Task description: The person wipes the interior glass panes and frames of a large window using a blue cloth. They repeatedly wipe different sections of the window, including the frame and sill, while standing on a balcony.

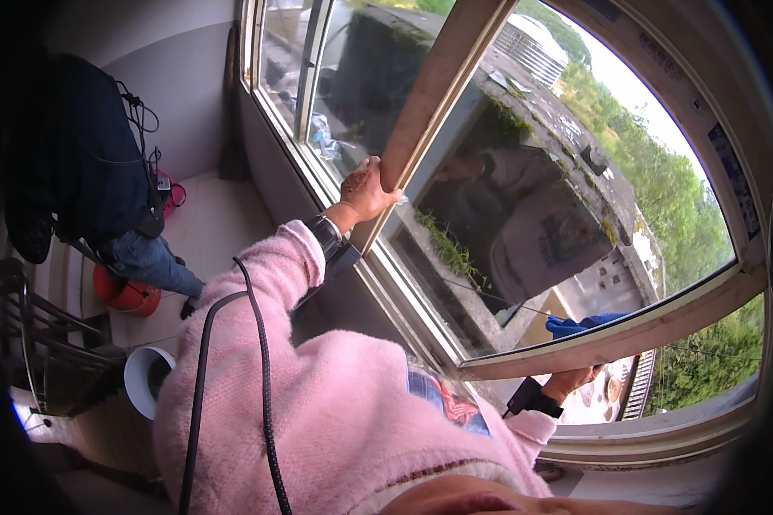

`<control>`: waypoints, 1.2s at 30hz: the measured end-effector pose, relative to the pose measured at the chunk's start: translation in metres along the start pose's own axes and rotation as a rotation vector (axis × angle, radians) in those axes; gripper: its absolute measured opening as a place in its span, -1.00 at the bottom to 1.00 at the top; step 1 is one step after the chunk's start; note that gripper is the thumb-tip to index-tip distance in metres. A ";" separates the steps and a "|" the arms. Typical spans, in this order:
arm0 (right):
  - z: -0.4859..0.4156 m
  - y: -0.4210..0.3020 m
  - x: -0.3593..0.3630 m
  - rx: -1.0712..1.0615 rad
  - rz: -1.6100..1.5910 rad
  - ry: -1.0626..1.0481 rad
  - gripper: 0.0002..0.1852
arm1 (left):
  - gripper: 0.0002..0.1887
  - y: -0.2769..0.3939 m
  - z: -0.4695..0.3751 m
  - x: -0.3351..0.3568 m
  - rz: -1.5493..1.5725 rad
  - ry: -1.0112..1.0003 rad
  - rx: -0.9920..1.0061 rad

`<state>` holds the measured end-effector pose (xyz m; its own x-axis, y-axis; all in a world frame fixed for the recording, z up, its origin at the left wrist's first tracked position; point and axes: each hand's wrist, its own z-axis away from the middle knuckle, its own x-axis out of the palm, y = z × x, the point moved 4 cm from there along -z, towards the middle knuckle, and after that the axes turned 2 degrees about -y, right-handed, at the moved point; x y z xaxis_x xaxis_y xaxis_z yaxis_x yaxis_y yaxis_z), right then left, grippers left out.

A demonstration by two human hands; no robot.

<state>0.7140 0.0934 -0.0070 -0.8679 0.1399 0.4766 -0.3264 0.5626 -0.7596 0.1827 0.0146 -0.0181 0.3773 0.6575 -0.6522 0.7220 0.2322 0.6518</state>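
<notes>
My left hand (365,196) grips the upright stile of a sliding window sash (425,109), its thumb on the edge beside the glass. My right hand (573,381) reaches through the open part of the window to the outer side of the sash; the frame's rail hides its fingers. A blue cloth (580,325) shows through the pane just beyond that rail, at the right hand. The hold on the cloth is partly hidden. Both wrists wear black straps with devices. The pane (541,212) reflects a pink-clad figure.
At left another person (84,154) in dark clothes bends over near a red bucket (125,290). A white bucket (148,380) and a metal-framed chair (22,322) stand lower left. A black cable (200,386) hangs over my sleeve. Outside are a mossy concrete ledge and trees.
</notes>
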 end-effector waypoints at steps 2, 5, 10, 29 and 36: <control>-0.001 0.000 0.001 -0.069 -0.021 -0.009 -0.54 | -0.38 0.000 0.000 0.002 0.011 0.025 0.005; -0.001 0.005 -0.005 -0.101 -0.097 -0.086 -0.50 | -0.42 0.000 -0.001 0.005 0.031 0.071 0.031; -0.004 0.010 -0.018 -0.185 -0.048 0.085 -0.57 | -0.48 0.001 0.003 0.004 0.038 0.132 0.047; 0.038 0.061 0.140 -0.196 -0.055 0.107 -0.76 | -0.48 0.079 0.082 0.028 -0.010 -0.040 0.257; 0.050 0.090 0.219 -0.156 -0.078 0.021 -0.75 | -0.44 0.073 0.072 0.029 -0.023 -0.049 0.288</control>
<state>0.4762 0.1337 0.0071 -0.8336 0.1070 0.5418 -0.3292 0.6915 -0.6430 0.2885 -0.0008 -0.0172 0.3808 0.6177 -0.6881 0.8632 0.0291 0.5040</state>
